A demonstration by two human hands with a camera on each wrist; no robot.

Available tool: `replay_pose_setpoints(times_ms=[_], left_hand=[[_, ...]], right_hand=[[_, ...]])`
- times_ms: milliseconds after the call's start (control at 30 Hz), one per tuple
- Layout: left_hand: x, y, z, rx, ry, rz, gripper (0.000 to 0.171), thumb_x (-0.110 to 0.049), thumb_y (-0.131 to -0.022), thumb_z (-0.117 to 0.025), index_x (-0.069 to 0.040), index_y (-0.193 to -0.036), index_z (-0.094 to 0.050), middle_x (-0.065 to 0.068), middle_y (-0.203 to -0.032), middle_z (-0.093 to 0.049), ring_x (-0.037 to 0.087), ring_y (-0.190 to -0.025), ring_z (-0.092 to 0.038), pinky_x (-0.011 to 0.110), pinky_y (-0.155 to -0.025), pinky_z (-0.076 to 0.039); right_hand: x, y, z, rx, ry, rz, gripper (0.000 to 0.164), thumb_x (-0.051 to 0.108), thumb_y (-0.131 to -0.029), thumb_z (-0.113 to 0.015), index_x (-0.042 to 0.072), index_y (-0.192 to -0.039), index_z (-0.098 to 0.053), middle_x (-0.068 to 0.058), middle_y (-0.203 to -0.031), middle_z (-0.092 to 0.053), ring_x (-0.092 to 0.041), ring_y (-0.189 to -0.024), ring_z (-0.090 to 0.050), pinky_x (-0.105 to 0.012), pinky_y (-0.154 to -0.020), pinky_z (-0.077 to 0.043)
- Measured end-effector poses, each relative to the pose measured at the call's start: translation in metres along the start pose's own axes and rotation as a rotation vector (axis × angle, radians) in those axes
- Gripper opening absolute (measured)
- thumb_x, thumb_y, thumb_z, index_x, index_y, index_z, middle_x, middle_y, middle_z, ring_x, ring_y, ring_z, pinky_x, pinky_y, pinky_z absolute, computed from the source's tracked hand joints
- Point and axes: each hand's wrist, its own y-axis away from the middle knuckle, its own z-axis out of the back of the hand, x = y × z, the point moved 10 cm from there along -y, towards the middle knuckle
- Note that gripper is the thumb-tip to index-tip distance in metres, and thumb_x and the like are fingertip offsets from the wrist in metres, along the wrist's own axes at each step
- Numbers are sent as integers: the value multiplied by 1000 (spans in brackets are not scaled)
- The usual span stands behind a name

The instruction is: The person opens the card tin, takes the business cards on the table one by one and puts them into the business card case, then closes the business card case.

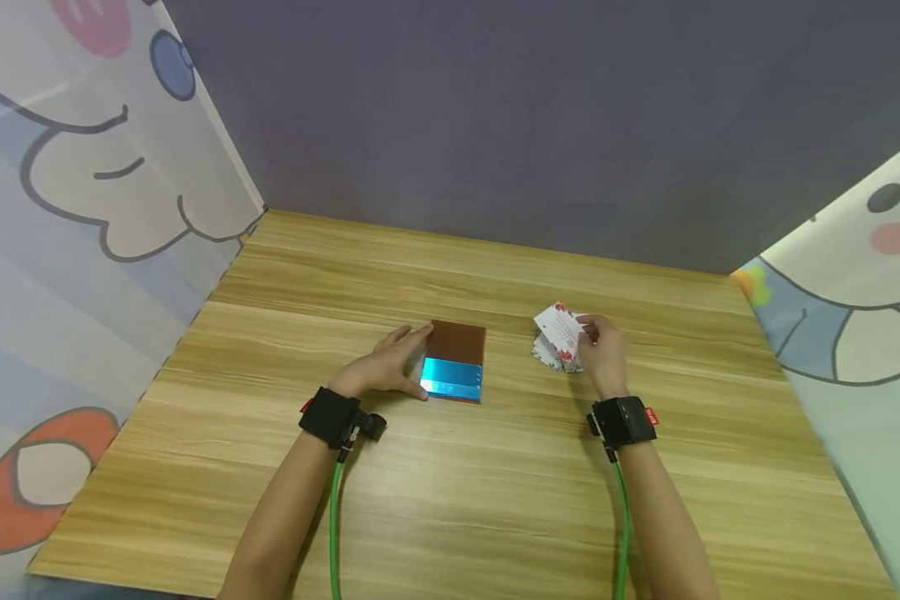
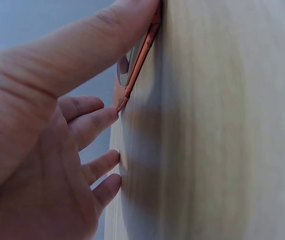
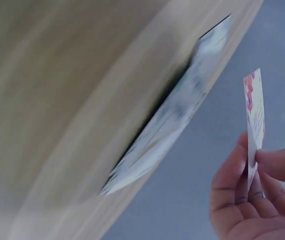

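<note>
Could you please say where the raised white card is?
In the head view, the right hand pinches the white card above the other cards, right of the flat brown item.

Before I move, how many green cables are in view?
2. The left cable runs from the black unit on the left wrist; the right cable from the one on the right wrist. Both leave the head view's bottom edge.
</note>
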Motion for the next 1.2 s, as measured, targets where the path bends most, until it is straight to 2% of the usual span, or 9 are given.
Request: replay_pose_setpoints(times_ms=[300,567,767,1000,1200], left_hand=[[-1,0,0,3,1,-4,110,-37,-68,-79,-12,-149,-8,8,-154,-14,35,-141,1,59,-109,-9],[-3,0,1,-2,-6,-9,110,-36,-68,-79,-11,-148,-8,8,-154,-14,35,-141,1,59,-110,-8],[-3,0,1,-1,-4,-8,110,-36,-68,-79,-11,-148,-8,8,-154,-13,36,-141,1,60,-109,-8],[-1,-1,0,-3,-17,1,111,-37,-67,-80,-12,-148,-9,8,-154,-15,34,-141,0,59,-110,-9],[2,-1,-1,-2,-18,18,111,-38,-67,-80,-13,-149,-8,7,-154,-14,35,-141,0,59,-109,-9]], right_hand=[[37,-1,-37,139,-27,103,27,-3,-90,-44,-4,-112,-59,-24,-100,-60,-34,-87,-56,-39,-73,-45],[59,2,-68,209,-45,164,25,-4,-89,-46,-2,-108,-62,-21,-95,-62,-29,-80,-59,-30,-61,-44],[73,6,-87,259,-74,212,25,-6,-87,-47,-3,-106,-63,-21,-94,-64,-30,-81,-60,-30,-63,-43],[83,12,-106,322,-100,207,25,-6,-87,-46,-1,-104,-63,-19,-92,-63,-26,-79,-57,-25,-60,-39],[96,19,-118,360,-110,240,24,-7,-86,-48,-1,-101,-65,-16,-90,-65,-24,-79,-57,-25,-63,-42]])
